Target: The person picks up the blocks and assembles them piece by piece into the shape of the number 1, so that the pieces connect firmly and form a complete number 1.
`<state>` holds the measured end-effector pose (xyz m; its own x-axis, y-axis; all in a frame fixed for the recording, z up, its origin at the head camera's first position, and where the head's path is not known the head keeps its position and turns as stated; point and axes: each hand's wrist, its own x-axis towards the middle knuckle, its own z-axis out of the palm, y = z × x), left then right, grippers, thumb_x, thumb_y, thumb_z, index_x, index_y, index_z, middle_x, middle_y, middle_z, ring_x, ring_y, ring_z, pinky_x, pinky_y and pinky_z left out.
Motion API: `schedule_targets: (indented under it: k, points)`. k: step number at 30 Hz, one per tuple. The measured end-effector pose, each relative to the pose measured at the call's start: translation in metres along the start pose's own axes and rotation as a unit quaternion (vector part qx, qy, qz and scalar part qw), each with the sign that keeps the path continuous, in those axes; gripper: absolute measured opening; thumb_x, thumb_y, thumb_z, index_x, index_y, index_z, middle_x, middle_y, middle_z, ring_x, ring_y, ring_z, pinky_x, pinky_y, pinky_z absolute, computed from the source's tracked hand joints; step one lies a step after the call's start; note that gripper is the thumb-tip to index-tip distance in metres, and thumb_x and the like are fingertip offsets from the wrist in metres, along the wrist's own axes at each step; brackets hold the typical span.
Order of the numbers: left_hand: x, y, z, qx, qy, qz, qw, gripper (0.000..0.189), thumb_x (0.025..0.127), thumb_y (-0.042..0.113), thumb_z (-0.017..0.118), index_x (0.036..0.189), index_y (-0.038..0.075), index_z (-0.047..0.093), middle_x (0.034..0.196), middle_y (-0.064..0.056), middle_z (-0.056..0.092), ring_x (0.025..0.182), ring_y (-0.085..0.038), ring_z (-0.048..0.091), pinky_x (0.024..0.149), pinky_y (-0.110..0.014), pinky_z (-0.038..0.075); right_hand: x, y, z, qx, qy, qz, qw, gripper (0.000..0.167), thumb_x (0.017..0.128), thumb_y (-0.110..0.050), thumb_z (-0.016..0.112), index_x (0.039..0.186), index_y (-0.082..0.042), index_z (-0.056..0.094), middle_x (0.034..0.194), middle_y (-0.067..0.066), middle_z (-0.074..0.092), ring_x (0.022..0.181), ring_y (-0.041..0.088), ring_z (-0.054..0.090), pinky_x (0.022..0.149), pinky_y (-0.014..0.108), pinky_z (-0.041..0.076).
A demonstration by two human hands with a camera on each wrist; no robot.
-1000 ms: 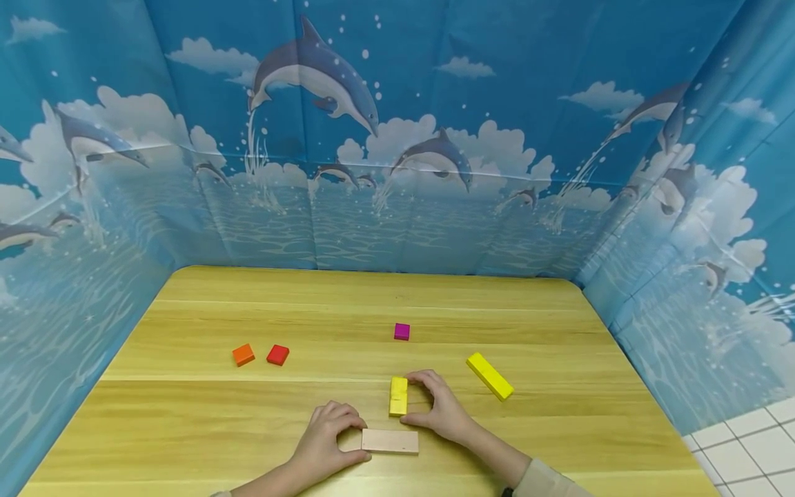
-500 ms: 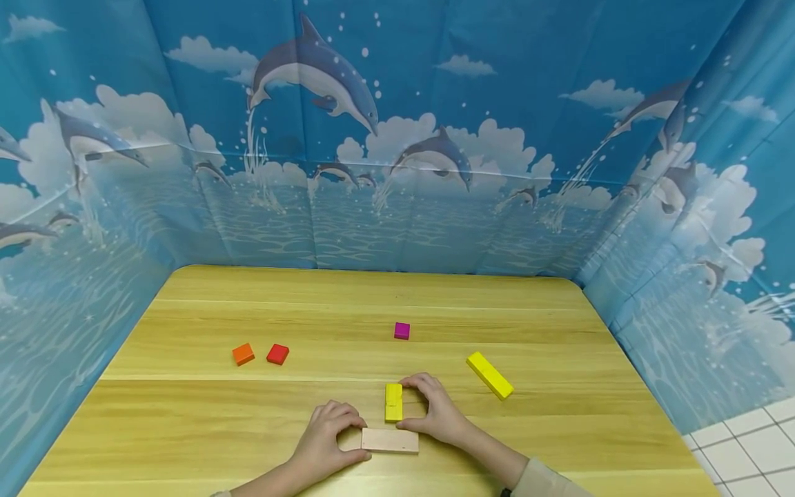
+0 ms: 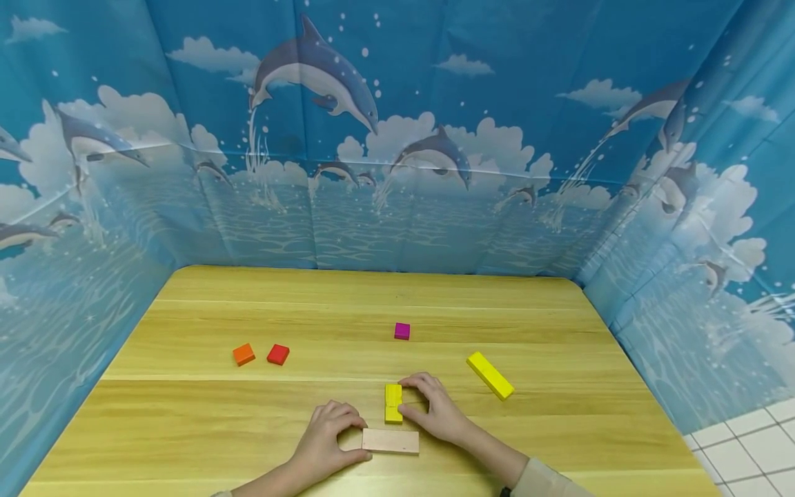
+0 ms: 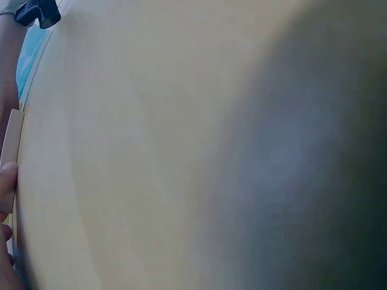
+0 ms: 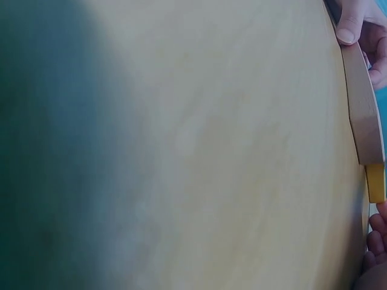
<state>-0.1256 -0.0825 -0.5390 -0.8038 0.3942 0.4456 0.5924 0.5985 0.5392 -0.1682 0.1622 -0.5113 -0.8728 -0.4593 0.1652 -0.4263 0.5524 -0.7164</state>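
In the head view my left hand (image 3: 326,438) pinches the left end of a plain wooden block (image 3: 391,442), thumb at its near corner and fingers at the far one. That block lies lengthwise from left to right. Just beyond it a yellow block (image 3: 393,402), marked by a line across its middle, points away from me. My right hand (image 3: 437,411) is at its right side, the index fingertip by the far corner and the thumb tip against the long side. The right wrist view shows the wooden block (image 5: 363,109) with the yellow block (image 5: 375,183) at its end.
A longer yellow block (image 3: 490,376) lies slantwise to the right. Farther back is a purple block (image 3: 401,331). On the left lie an orange block (image 3: 243,355) and a red block (image 3: 277,355). A dolphin-printed curtain (image 3: 397,228) surrounds the wooden table (image 3: 186,414).
The yellow block has slid nearer and slightly left with my right hand, then stayed put. My right thumb has shifted from its near end up along its side. My left hand has held still.
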Motion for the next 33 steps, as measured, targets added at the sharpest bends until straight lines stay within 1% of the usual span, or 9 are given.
schedule_targets:
  k: [3,8,13,15,24,33]
  points:
    - [0.0004,0.0001,0.0,-0.002,0.0,-0.003,1.0,0.034,0.066,0.051,0.073,0.088,0.026,0.064,0.092,0.021,0.054,0.087,-0.004,0.046,0.081,-0.034,0.034,0.0003,0.0022,0.0014,0.005,0.007,-0.002,1.0,0.037,0.086,-0.032,0.063,0.115,-0.011,0.057,0.115,0.0,0.052,0.11,0.022,0.043,0.093,0.049,0.035]
    - [0.0006,0.0008,-0.0002,-0.003,0.001,-0.003,1.0,0.035,0.065,0.052,0.073,0.087,0.026,0.064,0.091,0.021,0.054,0.087,-0.004,0.046,0.08,-0.034,0.035,0.0002,0.0045,0.0028,0.011,0.011,-0.005,0.9999,0.035,0.083,-0.034,0.066,0.112,-0.015,0.059,0.113,-0.004,0.053,0.109,0.019,0.044,0.094,0.045,0.036]
    - [0.0006,0.0015,-0.0004,-0.003,0.004,-0.002,1.0,0.036,0.065,0.052,0.073,0.087,0.026,0.064,0.091,0.02,0.055,0.086,-0.004,0.046,0.08,-0.033,0.035,0.0002,0.0043,0.0034,0.013,0.01,-0.012,0.9998,0.034,0.082,-0.034,0.066,0.11,-0.015,0.059,0.112,-0.007,0.054,0.107,0.017,0.045,0.093,0.044,0.036]
    - [0.0006,0.0015,-0.0004,-0.003,0.003,-0.001,1.0,0.036,0.065,0.052,0.073,0.087,0.026,0.064,0.091,0.02,0.055,0.086,-0.004,0.046,0.08,-0.033,0.035,0.0002,0.0044,0.0035,0.014,0.009,-0.015,0.9998,0.034,0.083,-0.034,0.066,0.11,-0.015,0.059,0.111,-0.006,0.054,0.107,0.018,0.045,0.092,0.045,0.036]
    - [0.0011,0.001,-0.0015,-0.004,0.004,0.002,1.0,0.035,0.065,0.052,0.073,0.087,0.026,0.064,0.091,0.02,0.055,0.087,-0.004,0.046,0.079,-0.032,0.034,0.0003,0.0033,0.002,0.014,-0.014,-0.005,0.9998,0.036,0.082,-0.037,0.066,0.112,-0.019,0.058,0.112,-0.007,0.054,0.108,0.016,0.044,0.093,0.047,0.033]
    - [0.0021,0.0022,-0.0038,-0.009,0.006,0.007,0.9999,0.035,0.063,0.051,0.075,0.085,0.027,0.063,0.09,0.022,0.054,0.086,-0.002,0.046,0.078,-0.031,0.034,0.001,0.0018,0.0011,0.009,-0.008,-0.016,0.9998,0.034,0.082,-0.036,0.066,0.11,-0.018,0.059,0.11,-0.008,0.054,0.106,0.017,0.045,0.091,0.045,0.034]
